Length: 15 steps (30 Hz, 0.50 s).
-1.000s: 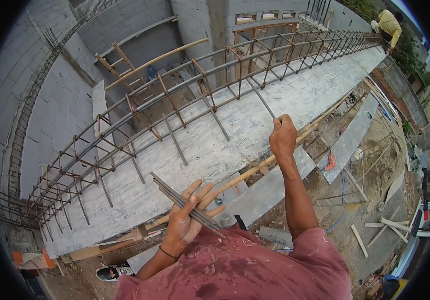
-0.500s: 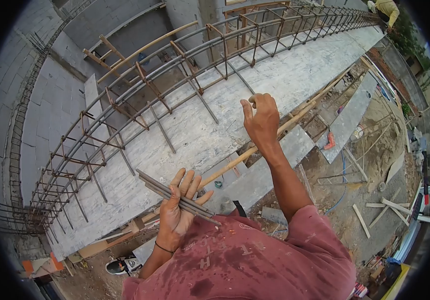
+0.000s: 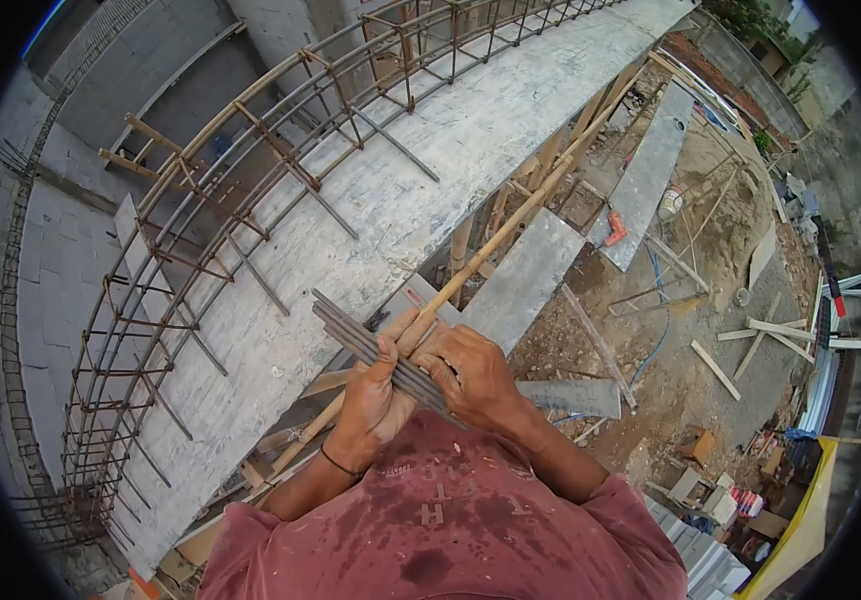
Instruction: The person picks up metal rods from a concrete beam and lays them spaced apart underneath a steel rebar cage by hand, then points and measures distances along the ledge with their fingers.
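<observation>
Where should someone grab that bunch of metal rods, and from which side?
Probably the upper end of the metal rods, pinched from the far side, opposite the shirt: thin and straight, it pokes out past the left hand, while the right hand crowds the lower part.

I lose part of the steel rods (image 3: 349, 333) behind the left hand (image 3: 371, 398) | rebar cage (image 3: 314, 184) cut off up top | T-shirt (image 3: 441, 535) cropped below

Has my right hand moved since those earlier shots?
Yes. Your right hand has come back from over the pale board, toward your body, to the rods in your left hand.
</observation>
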Each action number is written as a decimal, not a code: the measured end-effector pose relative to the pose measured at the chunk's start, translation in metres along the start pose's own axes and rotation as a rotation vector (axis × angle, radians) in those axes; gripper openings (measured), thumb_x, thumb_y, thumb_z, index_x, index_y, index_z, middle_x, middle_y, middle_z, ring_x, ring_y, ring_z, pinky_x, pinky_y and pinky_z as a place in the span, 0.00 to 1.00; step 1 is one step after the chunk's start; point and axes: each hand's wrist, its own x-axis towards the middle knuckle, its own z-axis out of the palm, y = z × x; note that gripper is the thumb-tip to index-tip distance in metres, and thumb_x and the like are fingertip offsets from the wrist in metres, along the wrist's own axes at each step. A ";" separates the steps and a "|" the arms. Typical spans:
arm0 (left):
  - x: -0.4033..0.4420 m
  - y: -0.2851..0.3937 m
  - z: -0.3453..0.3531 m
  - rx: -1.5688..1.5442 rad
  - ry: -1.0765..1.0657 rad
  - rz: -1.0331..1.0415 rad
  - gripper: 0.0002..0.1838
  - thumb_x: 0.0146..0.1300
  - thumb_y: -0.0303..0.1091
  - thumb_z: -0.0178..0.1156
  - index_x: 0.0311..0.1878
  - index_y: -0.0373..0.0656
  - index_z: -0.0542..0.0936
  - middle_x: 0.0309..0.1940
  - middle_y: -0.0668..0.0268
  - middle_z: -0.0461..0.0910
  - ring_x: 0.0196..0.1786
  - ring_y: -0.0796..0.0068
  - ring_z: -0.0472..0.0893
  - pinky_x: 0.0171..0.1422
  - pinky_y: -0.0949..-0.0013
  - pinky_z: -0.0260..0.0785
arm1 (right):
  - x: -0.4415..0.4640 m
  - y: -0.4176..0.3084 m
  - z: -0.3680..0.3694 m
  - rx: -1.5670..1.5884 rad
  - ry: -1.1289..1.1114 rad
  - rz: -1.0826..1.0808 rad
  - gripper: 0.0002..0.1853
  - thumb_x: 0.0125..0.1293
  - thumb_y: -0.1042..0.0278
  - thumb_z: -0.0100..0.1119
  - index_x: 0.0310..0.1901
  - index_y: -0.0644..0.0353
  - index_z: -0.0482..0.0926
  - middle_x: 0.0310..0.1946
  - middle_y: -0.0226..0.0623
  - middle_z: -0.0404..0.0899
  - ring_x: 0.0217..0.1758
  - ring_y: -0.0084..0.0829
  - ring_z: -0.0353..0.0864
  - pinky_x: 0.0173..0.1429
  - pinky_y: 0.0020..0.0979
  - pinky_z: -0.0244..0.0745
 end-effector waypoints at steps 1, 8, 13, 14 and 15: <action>0.005 0.000 0.003 -0.001 -0.003 0.021 0.42 0.84 0.53 0.51 0.87 0.36 0.50 0.88 0.52 0.54 0.86 0.50 0.62 0.81 0.50 0.73 | 0.002 -0.005 -0.008 -0.001 -0.008 -0.020 0.11 0.69 0.62 0.73 0.43 0.61 0.86 0.36 0.42 0.81 0.43 0.51 0.79 0.49 0.48 0.76; 0.040 -0.005 0.015 0.054 -0.127 -0.027 0.43 0.83 0.53 0.51 0.88 0.37 0.49 0.86 0.50 0.60 0.86 0.51 0.63 0.81 0.45 0.72 | 0.007 0.015 -0.031 -0.032 -0.039 0.024 0.10 0.74 0.66 0.69 0.40 0.63 0.82 0.34 0.40 0.77 0.37 0.41 0.75 0.43 0.41 0.72; 0.067 0.008 0.025 0.067 -0.148 0.011 0.46 0.81 0.57 0.54 0.87 0.36 0.50 0.85 0.43 0.59 0.87 0.45 0.60 0.81 0.26 0.66 | 0.075 0.040 -0.080 -0.114 0.321 0.250 0.11 0.82 0.65 0.58 0.43 0.65 0.78 0.28 0.48 0.77 0.30 0.51 0.77 0.39 0.47 0.72; 0.076 0.009 0.026 0.067 -0.163 0.024 0.46 0.81 0.57 0.54 0.87 0.36 0.50 0.85 0.43 0.59 0.87 0.45 0.60 0.81 0.26 0.66 | 0.105 0.047 -0.091 -0.194 0.385 0.223 0.10 0.82 0.66 0.57 0.43 0.65 0.77 0.26 0.48 0.78 0.29 0.54 0.78 0.39 0.49 0.72; 0.084 0.008 0.025 0.047 -0.167 0.011 0.47 0.80 0.57 0.55 0.87 0.35 0.51 0.84 0.41 0.58 0.87 0.43 0.59 0.81 0.25 0.66 | 0.136 0.061 -0.100 -0.284 0.404 0.193 0.09 0.82 0.67 0.57 0.44 0.64 0.77 0.28 0.51 0.81 0.32 0.58 0.81 0.40 0.52 0.73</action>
